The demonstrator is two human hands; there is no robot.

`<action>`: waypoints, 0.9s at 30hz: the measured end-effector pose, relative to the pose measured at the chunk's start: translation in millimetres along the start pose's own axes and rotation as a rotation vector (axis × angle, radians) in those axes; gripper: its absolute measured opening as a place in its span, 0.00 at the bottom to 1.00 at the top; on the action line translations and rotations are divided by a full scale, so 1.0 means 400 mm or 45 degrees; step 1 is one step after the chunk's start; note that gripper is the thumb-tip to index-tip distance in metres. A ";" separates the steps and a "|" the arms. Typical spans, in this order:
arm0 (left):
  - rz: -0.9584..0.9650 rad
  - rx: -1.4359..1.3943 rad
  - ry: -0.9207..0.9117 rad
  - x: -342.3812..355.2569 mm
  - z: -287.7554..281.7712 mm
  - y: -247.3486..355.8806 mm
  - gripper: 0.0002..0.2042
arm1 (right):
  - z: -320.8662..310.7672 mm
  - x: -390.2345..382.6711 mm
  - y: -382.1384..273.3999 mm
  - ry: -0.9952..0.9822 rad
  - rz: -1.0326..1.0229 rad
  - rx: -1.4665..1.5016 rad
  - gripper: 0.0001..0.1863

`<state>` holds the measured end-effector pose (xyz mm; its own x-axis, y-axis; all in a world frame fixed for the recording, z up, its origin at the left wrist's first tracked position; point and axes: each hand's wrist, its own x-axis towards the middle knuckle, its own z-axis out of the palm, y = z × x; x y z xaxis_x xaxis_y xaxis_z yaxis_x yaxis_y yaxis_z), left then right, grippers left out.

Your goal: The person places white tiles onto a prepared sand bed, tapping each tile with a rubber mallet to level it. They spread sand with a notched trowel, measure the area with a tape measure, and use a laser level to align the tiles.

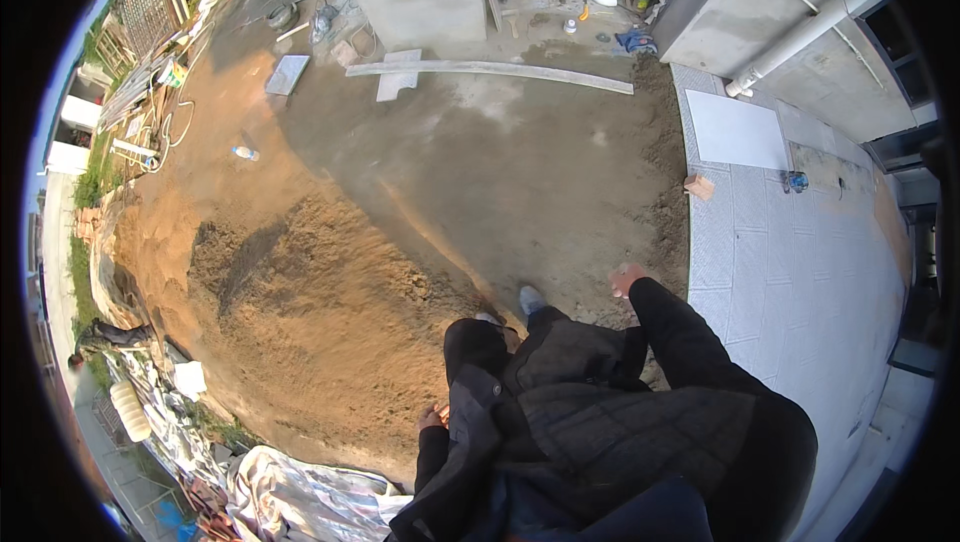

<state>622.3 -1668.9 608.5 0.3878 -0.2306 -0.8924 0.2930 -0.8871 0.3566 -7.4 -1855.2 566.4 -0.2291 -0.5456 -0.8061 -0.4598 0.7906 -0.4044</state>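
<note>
My right hand (627, 279) hangs out from the black sleeve, over the grey ground near the tiled strip. Its fingers look loosely apart, with nothing visible in them. Low at my left side, my left hand (436, 415) shows only in part beside my dark jacket (630, 432). A bright orange tint shows at its edge, and whether it holds anything is unclear. A large heap of brown sand (310, 312) spreads to the left of my legs. My grey shoe (532, 299) stands on the damp, smoothed grey ground (480, 182) ahead.
A long pale straightedge board (490, 69) lies across the far ground. White boards (288, 74) and a bottle (245, 153) lie farther left. Pale tiles (770, 262) run along the right, bearing a white sheet (737, 130), a brick (699, 186) and a blue object (796, 182). A striped tarp (300, 492) lies behind left.
</note>
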 end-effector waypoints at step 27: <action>0.053 -0.260 -0.039 0.524 0.047 1.219 0.23 | 0.054 0.354 -0.926 -0.309 0.222 -0.935 0.27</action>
<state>830.1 -2157.3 590.3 0.3775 -0.2803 -0.8826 0.4497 -0.7777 0.4393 149.2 -2219.3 592.6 -0.1953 -0.2878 -0.9376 -0.9023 0.4273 0.0568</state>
